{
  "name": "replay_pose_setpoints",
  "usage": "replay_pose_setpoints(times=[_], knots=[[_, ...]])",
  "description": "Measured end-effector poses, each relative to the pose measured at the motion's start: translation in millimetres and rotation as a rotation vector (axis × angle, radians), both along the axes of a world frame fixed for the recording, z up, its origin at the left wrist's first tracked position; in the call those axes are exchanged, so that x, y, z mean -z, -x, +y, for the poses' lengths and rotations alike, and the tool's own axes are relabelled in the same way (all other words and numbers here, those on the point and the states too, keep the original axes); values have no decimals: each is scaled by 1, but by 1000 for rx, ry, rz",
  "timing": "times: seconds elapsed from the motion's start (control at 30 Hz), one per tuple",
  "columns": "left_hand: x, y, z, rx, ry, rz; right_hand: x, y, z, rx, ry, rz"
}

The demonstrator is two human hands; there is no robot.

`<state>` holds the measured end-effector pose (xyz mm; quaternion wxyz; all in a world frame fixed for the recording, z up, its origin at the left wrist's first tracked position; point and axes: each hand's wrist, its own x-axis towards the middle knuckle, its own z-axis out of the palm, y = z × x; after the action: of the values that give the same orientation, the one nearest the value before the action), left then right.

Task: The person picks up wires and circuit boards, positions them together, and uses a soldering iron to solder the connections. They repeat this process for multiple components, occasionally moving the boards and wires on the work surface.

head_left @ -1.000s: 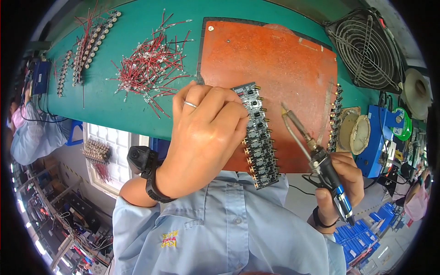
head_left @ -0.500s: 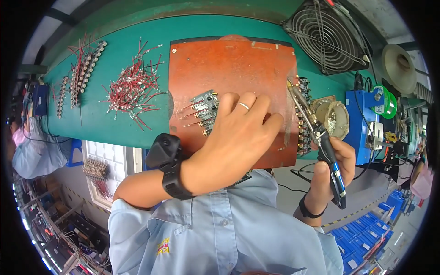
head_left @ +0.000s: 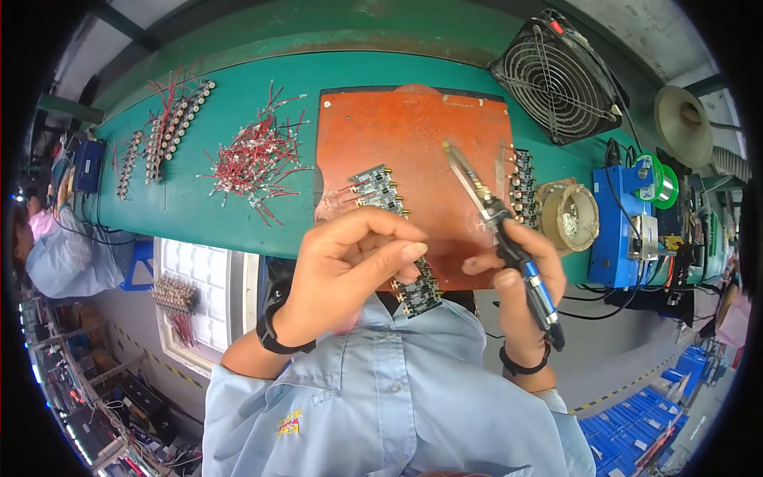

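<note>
My right hand (head_left: 528,270) is wrapped round the handle of a soldering iron (head_left: 515,248), its tip pointing up and left above an orange-red work board (head_left: 421,127). My left hand (head_left: 350,258) has thumb and forefinger pinched together over a strip of small dark circuit boards (head_left: 377,189). What the pinch holds, if anything, is too small to make out, and the hand hides the strip's middle. The strip's near end (head_left: 419,296) overhangs the board's front edge. Short red wires stick out from the left of its far end.
Left on the green bench lie a pile of red wires (head_left: 258,167) and rows of small round parts (head_left: 171,127). Along the board's right edge are another circuit-board strip (head_left: 522,187), a round pot (head_left: 574,216), a blue soldering station (head_left: 616,226) and a solder spool (head_left: 664,181). A fan (head_left: 560,79) stands behind.
My left hand has drawn back toward me and left, turning from back-up to thumb-side up, uncovering more of the strip. My right hand has brought the soldering iron left, over the work board.
</note>
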<state>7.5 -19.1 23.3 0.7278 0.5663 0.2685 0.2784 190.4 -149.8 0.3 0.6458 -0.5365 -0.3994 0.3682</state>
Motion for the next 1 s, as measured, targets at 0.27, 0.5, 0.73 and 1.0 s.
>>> replay_pose_setpoints(times=[0.27,0.5,0.73,1.0], knots=[[25,17,-19,-191,183,-179,-4,34,20,-85,48,-149],[34,31,-9,-165,-810,79,-7,39,29,-152,82,-258],[38,34,-11,-176,-779,101,1,34,25,-135,18,-156],[38,36,1,-220,-909,219,-3,23,20,-86,-52,-85]])
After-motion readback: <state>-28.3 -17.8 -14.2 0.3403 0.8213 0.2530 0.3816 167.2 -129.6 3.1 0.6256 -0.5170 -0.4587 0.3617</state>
